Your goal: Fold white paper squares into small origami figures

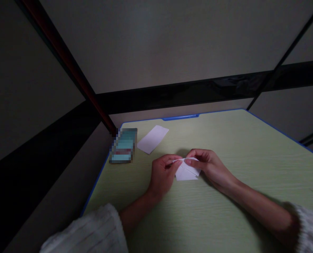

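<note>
A small folded piece of white paper (186, 172) is held between both hands near the middle of the table, with creases and angled flaps showing on its face. My left hand (163, 175) pinches its upper left edge between thumb and fingers. On the upper right edge, my right hand (207, 164) grips it with the thumb lying on top and the fingers curled behind. The thumbs are close together at the top of the paper. The fingertips behind it are partly hidden.
A flat white paper strip (153, 139) lies beyond my left hand. To its left is a phone (123, 146) with a blurred screen, near the table's left edge. The pale green table (237, 140) has a blue rim and stands against a panelled wall (172, 45).
</note>
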The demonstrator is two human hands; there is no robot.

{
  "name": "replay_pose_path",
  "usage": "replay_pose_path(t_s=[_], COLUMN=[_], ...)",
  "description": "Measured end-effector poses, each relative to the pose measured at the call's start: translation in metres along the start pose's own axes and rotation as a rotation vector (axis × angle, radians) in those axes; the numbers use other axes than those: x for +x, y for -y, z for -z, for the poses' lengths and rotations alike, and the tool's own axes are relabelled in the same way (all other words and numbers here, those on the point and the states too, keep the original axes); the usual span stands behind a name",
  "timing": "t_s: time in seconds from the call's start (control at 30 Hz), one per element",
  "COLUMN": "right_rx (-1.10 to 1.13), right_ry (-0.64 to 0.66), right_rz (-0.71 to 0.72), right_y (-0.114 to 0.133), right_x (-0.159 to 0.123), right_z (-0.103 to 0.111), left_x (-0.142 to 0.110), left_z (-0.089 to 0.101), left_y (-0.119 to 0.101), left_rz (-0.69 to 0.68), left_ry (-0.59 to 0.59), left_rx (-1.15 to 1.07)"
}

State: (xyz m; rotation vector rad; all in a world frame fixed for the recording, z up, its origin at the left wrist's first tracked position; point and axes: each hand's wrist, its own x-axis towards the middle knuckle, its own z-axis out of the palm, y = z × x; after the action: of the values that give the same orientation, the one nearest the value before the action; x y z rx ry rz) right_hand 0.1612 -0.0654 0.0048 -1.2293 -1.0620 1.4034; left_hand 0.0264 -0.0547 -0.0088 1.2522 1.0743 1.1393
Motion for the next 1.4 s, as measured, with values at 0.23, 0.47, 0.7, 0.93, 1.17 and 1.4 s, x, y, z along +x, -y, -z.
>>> replay_pose_path(t_s=[0.23, 0.47, 0.7, 0.93, 1.17, 1.4], right_rx=[-0.064, -0.127, -0.216, -0.192, -0.101, -0.008], right_ry=[-0.009, -0.062, -0.028, -0.014, 0.017, -0.085], right_rz=[0.065, 0.109, 0.079, 0.131, 0.052, 0.074], right_y=[-0.0012, -0.0015, 0.0025, 0.0012, -0.0016, -0.0013], right_x=[0.0004, 0.0008, -0.0013, -0.0019, 0.0025, 0.0033], right_z=[0.0029, 0.0045, -0.0004, -0.0015, 0.0025, 0.0040], left_x=[0.0013, 0.0052, 0.0043, 0.0013, 0.0017, 0.0022], left_z=[-0.0009, 0.0010, 0.0003, 0.0005, 0.0024, 0.0015], left_y=[0.0017, 0.0018, 0.0026, 0.0015, 0.0006, 0.0000], left_rz=[0.030, 0.030, 0.000, -0.075, -0.118, -0.078], left_ry=[0.045, 0.044, 0.053, 0.037, -0.045, -0.085], left_rx=[-0.042, -0.052, -0.012, 0.086, 0.121, 0.059])
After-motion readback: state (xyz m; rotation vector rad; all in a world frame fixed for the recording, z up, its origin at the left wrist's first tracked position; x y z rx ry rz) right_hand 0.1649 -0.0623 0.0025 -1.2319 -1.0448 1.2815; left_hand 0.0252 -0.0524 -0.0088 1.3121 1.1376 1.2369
